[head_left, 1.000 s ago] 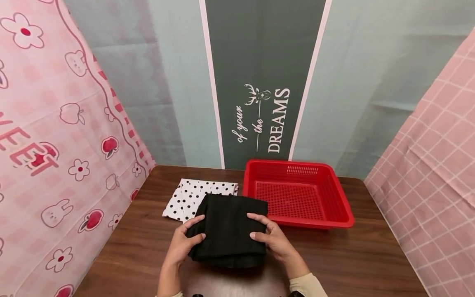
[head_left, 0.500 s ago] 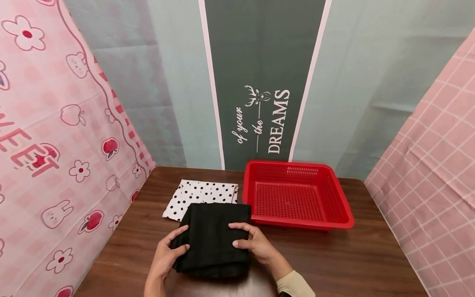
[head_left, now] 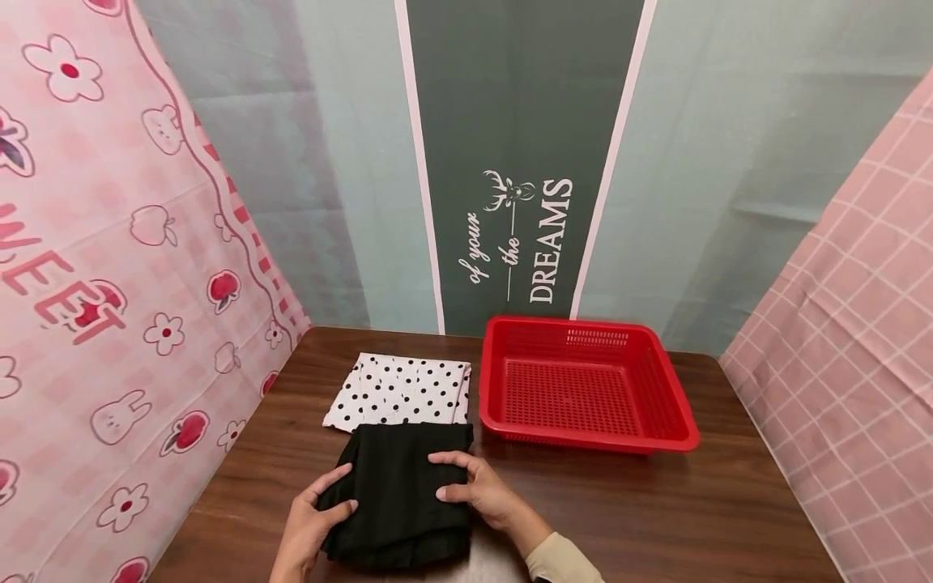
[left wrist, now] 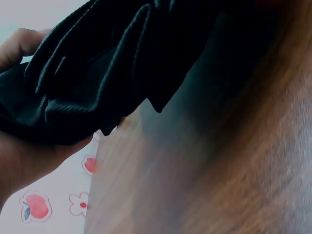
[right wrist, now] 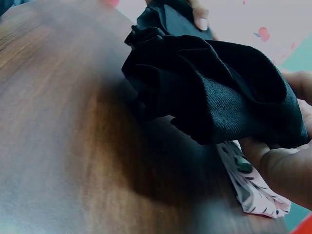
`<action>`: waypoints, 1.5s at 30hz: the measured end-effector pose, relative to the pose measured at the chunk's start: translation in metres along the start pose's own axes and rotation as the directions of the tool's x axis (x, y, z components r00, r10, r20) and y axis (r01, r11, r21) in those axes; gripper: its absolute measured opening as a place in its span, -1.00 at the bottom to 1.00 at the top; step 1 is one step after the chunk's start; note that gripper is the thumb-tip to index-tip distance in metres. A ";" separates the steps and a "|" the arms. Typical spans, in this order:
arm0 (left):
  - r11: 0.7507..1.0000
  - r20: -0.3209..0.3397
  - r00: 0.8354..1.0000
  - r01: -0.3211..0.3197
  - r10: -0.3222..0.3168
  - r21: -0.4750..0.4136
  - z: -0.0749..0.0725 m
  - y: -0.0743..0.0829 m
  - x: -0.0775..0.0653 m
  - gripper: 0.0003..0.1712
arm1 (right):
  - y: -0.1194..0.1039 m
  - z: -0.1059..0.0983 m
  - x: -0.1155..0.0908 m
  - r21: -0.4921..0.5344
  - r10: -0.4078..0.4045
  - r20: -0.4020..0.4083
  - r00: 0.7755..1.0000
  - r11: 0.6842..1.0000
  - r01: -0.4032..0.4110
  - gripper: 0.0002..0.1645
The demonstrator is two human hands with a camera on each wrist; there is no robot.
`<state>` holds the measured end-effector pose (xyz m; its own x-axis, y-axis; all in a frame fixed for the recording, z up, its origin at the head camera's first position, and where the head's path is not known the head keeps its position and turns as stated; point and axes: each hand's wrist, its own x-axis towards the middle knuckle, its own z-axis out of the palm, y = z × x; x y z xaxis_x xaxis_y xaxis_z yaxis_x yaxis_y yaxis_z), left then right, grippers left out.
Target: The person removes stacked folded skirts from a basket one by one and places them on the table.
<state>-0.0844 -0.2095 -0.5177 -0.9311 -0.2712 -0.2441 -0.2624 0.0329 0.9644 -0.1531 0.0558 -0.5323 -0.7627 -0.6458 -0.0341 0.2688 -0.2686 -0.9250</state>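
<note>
A black folded cloth (head_left: 408, 490), thick with several layers, is held between both hands near the front of the table. On its left edge the left hand (head_left: 309, 518) grips it, thumb and a finger showing on top. The right hand (head_left: 484, 492) pinches the opposite edge the same way. Both wrist views show the layered folds of the black cloth (left wrist: 97, 73) above the wood, with a shadow below. Just behind it lies a folded white cloth with black dots (head_left: 408, 389), its near edge partly covered by the black one in the head view.
A red plastic basket (head_left: 583, 397) with a perforated floor stands at the back right of the brown wooden table (head_left: 641, 518). Printed curtains hang on three sides: pink on the left (head_left: 182, 324) and right (head_left: 860, 324), grey-green at the back (head_left: 350, 162).
Both hands have carried the black cloth left and toward the person, away from the basket. More of the dotted cloth now shows behind it. The basket stays put.
</note>
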 end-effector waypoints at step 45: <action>0.846 -0.077 0.997 0.037 0.005 0.532 -0.030 -0.019 0.034 -0.20 | 0.049 0.013 0.036 -0.164 0.082 -0.205 0.975 0.980 -0.117 -0.43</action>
<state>-0.1037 -0.2487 -0.5410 -0.9100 -0.3445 -0.2306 -0.3912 0.5297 0.7526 -0.1597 0.0100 -0.5740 -0.8424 -0.5053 -0.1872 0.2565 -0.0704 -0.9640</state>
